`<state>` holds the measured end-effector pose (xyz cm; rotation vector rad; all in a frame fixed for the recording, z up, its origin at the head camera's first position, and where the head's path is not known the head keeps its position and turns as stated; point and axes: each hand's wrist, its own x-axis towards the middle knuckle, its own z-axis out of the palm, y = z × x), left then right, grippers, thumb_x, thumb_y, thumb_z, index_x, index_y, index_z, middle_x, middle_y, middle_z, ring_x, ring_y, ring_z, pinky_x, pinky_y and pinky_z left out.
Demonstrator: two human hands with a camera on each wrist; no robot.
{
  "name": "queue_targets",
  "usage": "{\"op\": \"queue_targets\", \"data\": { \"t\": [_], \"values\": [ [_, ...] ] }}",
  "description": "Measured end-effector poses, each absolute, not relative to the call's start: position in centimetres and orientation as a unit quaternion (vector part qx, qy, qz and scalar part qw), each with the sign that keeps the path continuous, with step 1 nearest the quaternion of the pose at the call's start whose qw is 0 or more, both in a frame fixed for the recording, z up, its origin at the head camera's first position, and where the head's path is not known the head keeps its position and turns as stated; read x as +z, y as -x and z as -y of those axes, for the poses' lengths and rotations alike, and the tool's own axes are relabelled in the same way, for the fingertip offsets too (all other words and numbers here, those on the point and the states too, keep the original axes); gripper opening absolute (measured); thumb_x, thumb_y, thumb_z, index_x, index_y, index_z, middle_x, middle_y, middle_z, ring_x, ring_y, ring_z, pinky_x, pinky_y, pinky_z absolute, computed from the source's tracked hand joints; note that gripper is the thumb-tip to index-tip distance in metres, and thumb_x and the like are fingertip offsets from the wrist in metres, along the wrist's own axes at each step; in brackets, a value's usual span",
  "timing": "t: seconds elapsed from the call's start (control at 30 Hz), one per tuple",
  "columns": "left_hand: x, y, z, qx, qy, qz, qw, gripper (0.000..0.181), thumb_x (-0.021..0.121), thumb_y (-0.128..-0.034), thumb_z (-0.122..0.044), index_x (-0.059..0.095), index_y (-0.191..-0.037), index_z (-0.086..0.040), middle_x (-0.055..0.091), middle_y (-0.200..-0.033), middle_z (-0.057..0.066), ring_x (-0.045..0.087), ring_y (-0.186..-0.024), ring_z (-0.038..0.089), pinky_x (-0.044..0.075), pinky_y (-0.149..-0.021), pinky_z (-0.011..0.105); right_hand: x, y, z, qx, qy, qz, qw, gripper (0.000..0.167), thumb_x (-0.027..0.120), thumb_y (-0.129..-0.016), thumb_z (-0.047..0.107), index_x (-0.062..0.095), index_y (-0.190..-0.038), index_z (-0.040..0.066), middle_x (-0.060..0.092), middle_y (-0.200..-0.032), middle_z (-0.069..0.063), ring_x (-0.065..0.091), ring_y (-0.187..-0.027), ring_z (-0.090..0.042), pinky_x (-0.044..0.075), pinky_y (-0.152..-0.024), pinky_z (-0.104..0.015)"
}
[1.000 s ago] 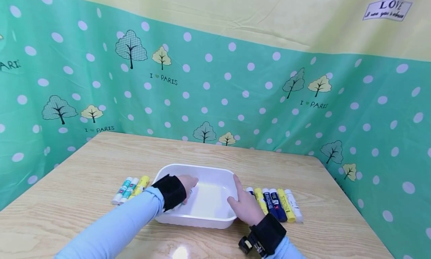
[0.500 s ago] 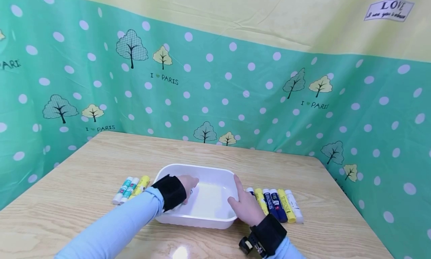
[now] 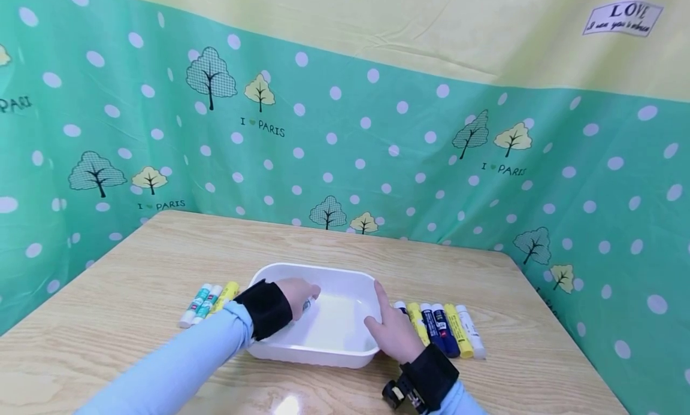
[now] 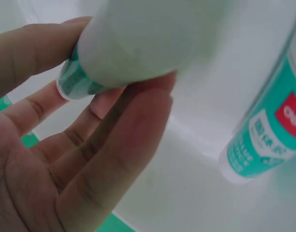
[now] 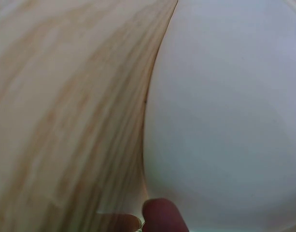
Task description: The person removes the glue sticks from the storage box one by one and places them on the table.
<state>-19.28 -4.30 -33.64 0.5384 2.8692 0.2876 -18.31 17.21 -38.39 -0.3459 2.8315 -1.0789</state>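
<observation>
My left hand (image 3: 295, 294) is over the left part of a white plastic tray (image 3: 315, 356). Between its thumb and fingers it holds a white-and-teal glue stick (image 4: 133, 46), whose near end is blurred in the left wrist view. Another teal glue stick (image 4: 266, 140) lies in the tray beside that hand; the head view hides it behind the hand. My right hand (image 3: 398, 331) grips the tray's right side, with the thumb over the inside and the index finger along the rim. A fingertip (image 5: 163, 215) shows against the white wall in the right wrist view.
Left of the tray lie two teal glue sticks (image 3: 200, 304) and a yellow one (image 3: 229, 292). To its right stretches a row of several dark blue, yellow and white glue sticks (image 3: 443, 328). A wooden table (image 3: 431, 265) bears everything, with a patterned curtain (image 3: 350, 133) behind.
My left hand has risen slightly and shifted a little within the tray, and more of the glue stick's end shows by its fingers. The right hand and tray stay in place.
</observation>
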Motion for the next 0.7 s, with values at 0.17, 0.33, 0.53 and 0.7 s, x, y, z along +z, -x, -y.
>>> {"op": "queue_targets", "data": {
  "t": [0.17, 0.33, 0.53, 0.7],
  "values": [
    [-34.5, 20.7, 4.1, 0.036, -0.209, -0.973, 0.094, 0.035, 0.064, -0.0654, 0.004, 0.058, -0.095, -0.014, 0.06, -0.084, 0.002, 0.047, -0.069, 0.014, 0.043, -0.071, 0.029, -38.3, 18.2, -17.3, -0.355, 0.116, -0.927, 0.045, 0.069, 0.044, -0.083, 0.019, 0.005, -0.139, 0.014, 0.048, -0.117, -0.027, 0.056, -0.063, -0.015, 0.043, -0.051, -0.024],
    [-34.9, 21.3, 4.2, 0.038, -0.221, -0.972, 0.074, 0.036, 0.067, -0.0645, -0.001, 0.057, -0.095, -0.016, 0.056, -0.081, 0.002, 0.048, -0.068, 0.015, 0.043, -0.067, 0.03, -38.3, 18.2, -17.3, -0.353, 0.123, -0.926, 0.044, 0.069, 0.044, -0.083, 0.019, 0.005, -0.139, 0.013, 0.049, -0.115, -0.026, 0.055, -0.062, -0.014, 0.044, -0.053, -0.024],
    [-33.0, 20.9, 4.1, 0.058, -0.234, -0.969, 0.053, 0.043, 0.066, -0.0677, -0.003, 0.054, -0.107, -0.015, 0.056, -0.088, 0.006, 0.05, -0.069, 0.016, 0.045, -0.064, 0.029, -38.2, 18.3, -17.2, -0.35, 0.121, -0.928, 0.043, 0.069, 0.044, -0.083, 0.019, 0.005, -0.139, 0.013, 0.051, -0.111, -0.026, 0.056, -0.062, -0.014, 0.044, -0.053, -0.025],
    [-31.4, 19.8, 5.0, 0.074, -0.254, -0.964, 0.011, 0.052, 0.057, -0.0725, 0.003, 0.045, -0.121, -0.011, 0.055, -0.101, 0.014, 0.052, -0.069, 0.019, 0.045, -0.061, 0.031, -38.3, 18.3, -17.1, -0.352, 0.116, -0.928, 0.044, 0.069, 0.044, -0.083, 0.02, 0.005, -0.139, 0.014, 0.049, -0.116, -0.026, 0.056, -0.065, -0.014, 0.045, -0.054, -0.025]
  ]
}}
